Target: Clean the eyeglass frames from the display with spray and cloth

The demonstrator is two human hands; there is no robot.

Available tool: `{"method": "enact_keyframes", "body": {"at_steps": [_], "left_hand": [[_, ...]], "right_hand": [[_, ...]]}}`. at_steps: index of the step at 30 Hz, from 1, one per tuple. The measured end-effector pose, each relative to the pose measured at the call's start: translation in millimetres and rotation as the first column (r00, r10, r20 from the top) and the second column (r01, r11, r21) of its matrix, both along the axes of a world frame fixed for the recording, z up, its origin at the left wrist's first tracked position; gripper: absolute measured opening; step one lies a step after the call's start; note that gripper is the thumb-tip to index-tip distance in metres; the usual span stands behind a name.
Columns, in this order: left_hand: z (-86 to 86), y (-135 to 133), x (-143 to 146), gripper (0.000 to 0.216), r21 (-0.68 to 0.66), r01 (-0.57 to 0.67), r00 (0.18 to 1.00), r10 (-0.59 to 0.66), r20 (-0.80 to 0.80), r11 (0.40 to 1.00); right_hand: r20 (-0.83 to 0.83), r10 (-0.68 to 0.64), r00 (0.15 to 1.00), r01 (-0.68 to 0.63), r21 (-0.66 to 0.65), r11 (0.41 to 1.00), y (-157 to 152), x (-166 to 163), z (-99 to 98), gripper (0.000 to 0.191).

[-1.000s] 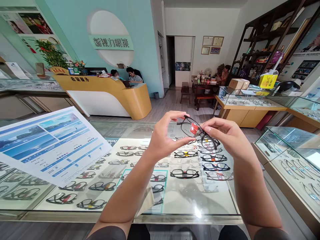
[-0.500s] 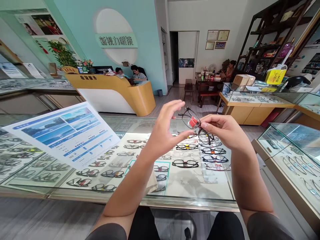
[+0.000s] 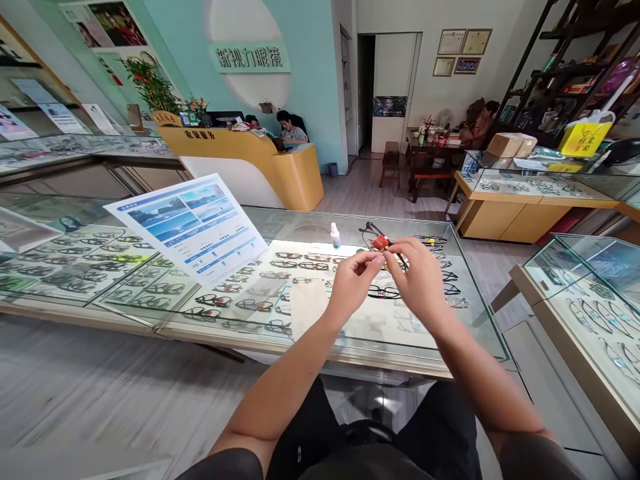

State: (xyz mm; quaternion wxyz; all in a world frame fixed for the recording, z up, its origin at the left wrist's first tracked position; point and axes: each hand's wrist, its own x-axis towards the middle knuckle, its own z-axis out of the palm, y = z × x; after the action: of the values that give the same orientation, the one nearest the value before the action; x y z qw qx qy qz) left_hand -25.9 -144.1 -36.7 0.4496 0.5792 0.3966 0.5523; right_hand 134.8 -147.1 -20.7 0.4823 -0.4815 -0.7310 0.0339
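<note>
Both hands meet over the glass counter around a pair of dark-framed eyeglasses [image 3: 371, 230] with a red tag on a lens. My right hand [image 3: 419, 277] is closed on the frame, thumb and fingers pinching it. My left hand [image 3: 354, 277] pinches at the near side of the same eyeglasses, fingertips touching the right hand's; part of the frame is hidden behind the fingers. Left of them a small white bottle [image 3: 335, 237] stands upright on the counter. A beige cloth [image 3: 307, 308] lies nearer to me, beside my left forearm.
Under the glass top of the display counter [image 3: 435, 343] lie rows of eyeglasses. A printed sheet [image 3: 195, 230] stands tilted at the left. Another display case [image 3: 590, 293] is on the right. Behind, people sit at a yellow reception desk [image 3: 305, 177] and a dark table [image 3: 435, 141].
My left hand was open and apart from the eyeglasses; now it pinches at them. The eyeglasses have turned and come lower. The view has tilted down, bringing the bottle and cloth into sight.
</note>
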Motion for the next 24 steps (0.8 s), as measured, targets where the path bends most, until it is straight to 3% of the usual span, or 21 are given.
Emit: {"method": "enact_keyframes", "body": {"at_steps": [3,8,15,19,22,24], "left_hand": [[-13.9,-7.3,6.4,0.032,-0.074,0.0,0.999,0.003,0.036,0.997],[-36.9,-19.3,17.4,0.038,-0.131,0.008,0.997,0.003,0.083,0.991],[-55.7,-31.6,30.7,0.036,-0.137,0.006,1.0,-0.003,0.021,0.991],[-53.1,-15.9,22.9,0.033,-0.061,0.017,0.991,-0.025,-0.133,0.998],[-39.1,18.2,9.7,0.027,0.055,0.063,0.884,-0.03,-0.466,0.996],[-27.5,45.5,3.1,0.026,0.118,0.184,0.644,-0.029,-0.765,0.976]], "right_hand": [[0.032,-0.109,0.993,0.107,0.069,0.992,-19.5,-8.4,-28.1,0.026],[0.036,-0.169,0.985,0.167,0.055,0.984,-44.2,-5.6,-57.0,0.029],[-0.058,-0.148,0.987,0.143,-0.084,0.986,-71.0,5.3,-71.8,0.029],[-0.225,-0.092,0.97,0.059,-0.15,0.987,-80.6,21.1,-77.4,0.027],[-0.391,-0.15,0.908,0.039,-0.276,0.96,-81.3,36.7,-95.0,0.024],[-0.458,-0.181,0.87,-0.02,-0.401,0.916,-79.4,45.0,-112.8,0.024]]}}
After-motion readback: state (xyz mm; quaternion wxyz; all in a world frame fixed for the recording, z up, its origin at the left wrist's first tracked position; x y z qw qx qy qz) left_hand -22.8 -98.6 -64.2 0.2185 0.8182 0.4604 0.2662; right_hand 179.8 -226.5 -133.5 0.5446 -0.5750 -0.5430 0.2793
